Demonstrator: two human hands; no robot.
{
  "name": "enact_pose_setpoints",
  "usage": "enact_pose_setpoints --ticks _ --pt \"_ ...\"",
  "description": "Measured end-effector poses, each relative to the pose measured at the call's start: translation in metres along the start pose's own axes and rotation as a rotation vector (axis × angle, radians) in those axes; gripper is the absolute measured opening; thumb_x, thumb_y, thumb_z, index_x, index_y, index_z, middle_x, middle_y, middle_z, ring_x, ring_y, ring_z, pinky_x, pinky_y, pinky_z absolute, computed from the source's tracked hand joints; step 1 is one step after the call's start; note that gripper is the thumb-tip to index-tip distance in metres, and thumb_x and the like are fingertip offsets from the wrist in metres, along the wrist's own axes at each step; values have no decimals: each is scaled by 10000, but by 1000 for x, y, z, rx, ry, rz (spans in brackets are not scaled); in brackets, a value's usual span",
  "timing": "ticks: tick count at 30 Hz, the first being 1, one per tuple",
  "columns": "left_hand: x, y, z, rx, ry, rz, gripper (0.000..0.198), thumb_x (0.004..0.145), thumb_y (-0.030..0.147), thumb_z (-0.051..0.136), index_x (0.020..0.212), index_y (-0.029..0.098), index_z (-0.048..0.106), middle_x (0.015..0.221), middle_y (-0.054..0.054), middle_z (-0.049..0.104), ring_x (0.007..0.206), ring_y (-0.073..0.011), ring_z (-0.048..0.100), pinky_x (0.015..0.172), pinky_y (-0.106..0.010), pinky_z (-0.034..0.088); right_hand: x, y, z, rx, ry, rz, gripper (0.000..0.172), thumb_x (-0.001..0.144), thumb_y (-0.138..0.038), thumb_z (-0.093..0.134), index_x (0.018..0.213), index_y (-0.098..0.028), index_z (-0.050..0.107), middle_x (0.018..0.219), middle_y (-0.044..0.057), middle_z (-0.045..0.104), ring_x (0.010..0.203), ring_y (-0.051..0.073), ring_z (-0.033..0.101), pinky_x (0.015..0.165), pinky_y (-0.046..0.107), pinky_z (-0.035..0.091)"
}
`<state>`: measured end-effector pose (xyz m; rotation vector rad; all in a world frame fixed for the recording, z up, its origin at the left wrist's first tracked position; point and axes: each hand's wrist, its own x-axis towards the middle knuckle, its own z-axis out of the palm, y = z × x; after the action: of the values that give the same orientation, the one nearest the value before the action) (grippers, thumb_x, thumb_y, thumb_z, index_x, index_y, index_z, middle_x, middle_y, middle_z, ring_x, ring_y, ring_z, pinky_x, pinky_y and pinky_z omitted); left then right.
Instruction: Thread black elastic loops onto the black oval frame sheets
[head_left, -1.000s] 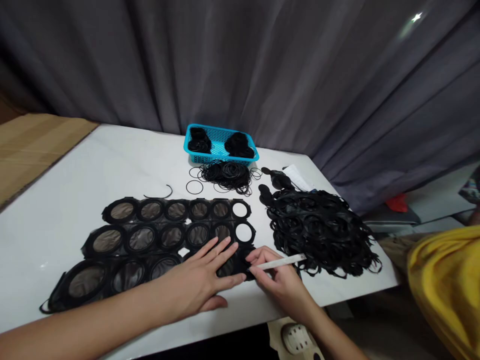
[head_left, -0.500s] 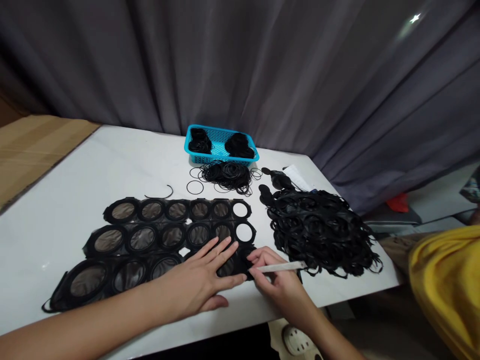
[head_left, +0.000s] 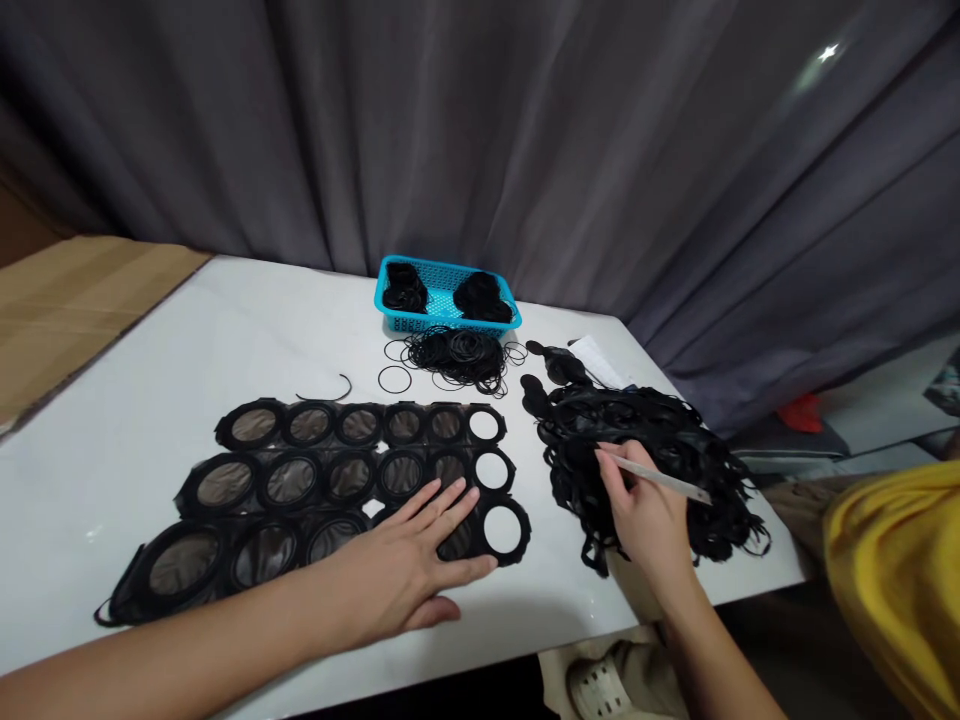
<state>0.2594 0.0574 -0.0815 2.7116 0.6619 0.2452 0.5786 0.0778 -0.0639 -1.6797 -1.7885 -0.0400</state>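
My left hand [head_left: 424,550] lies flat, fingers spread, on a black sheet of joined rings [head_left: 247,535] set out in three rows. Several rings frame dark film; the three at the right end show white tabletop through them. In my right hand [head_left: 652,510] is a slim flat metal tool [head_left: 667,480], pinched near its left end. Those fingertips are over a tangled heap of black ring-shaped scraps [head_left: 675,430] on the right. Whether they touch or hold a scrap is hidden.
Behind the sheet stands a blue basket [head_left: 448,322] with black pieces inside. Before it lie thin black rings [head_left: 457,355] in a pile and a curved black strip [head_left: 324,392]. Cardboard [head_left: 90,300] covers the left corner; a person in a yellow garment [head_left: 900,580] is at right.
My right hand has moved right, from the sheet's lower right corner to the scrap heap, still gripping the tool. The dark material in that corner ring is gone. My left hand stays put.
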Motion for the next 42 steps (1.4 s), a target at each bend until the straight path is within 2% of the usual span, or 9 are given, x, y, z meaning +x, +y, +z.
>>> enact_pose_setpoints --ticks 7,11,15,19,22,26,35,42 --pt "0 2 -1 -5 14 11 620 920 361 713 1487 374 462 1662 -129 148 1491 -412 234 1192 -593 252 -1 -8 4 232 -80 146 302 970 -483 510 824 -227 575 932 75 731 820 228 675 760 328 518" --pt "-6 -2 -4 -8 55 -59 737 933 501 667 1563 303 341 1653 -145 198 1507 -367 229 1212 -537 251 1 -28 14 435 -206 210 309 961 -481 536 789 -225 548 947 73 723 810 212 662 726 301 508" --pt "-19 -19 -6 70 50 -165 703 953 537 618 1542 227 392 1640 -183 220 1513 -356 215 1218 -525 236 7 -56 32 510 -355 121 267 983 -425 516 811 -225 556 924 56 702 863 211 652 784 301 489" --pt "-34 -32 -5 128 56 -160 707 957 484 635 1563 259 348 1642 -162 224 1513 -331 234 1231 -512 203 12 -81 52 546 -483 -14 208 1003 -341 480 852 -231 571 956 42 695 895 199 649 820 299 470" --pt "-41 -33 -2 136 82 -149 715 967 492 616 1579 296 303 1654 -140 193 1514 -335 232 1229 -528 199 11 -94 63 588 -602 -88 161 993 -282 494 856 -234 564 919 27 690 879 190 650 818 301 469" --pt "-44 -30 3 146 116 -161 705 973 491 602 1581 310 296 1662 -125 168 1514 -351 222 1222 -533 212 10 -100 70 637 -722 -128 168 967 -226 523 800 -224 538 975 41 664 977 197 630 888 326 456" --pt "-44 -30 7 165 142 -151 719 957 487 626 1575 298 312 1658 -144 187 1511 -355 241 1224 -527 196 10 -99 72 714 -772 -71 188 956 -216 544 773 -217 497 995 45 618 981 190 601 891 328 439" --pt "-43 -29 6 124 160 -161 715 948 462 643 1569 306 324 1666 -115 181 1513 -349 241 1229 -521 199 9 -101 73 710 -749 -48 191 964 -226 537 776 -216 504 997 41 621 1002 189 601 910 324 440"
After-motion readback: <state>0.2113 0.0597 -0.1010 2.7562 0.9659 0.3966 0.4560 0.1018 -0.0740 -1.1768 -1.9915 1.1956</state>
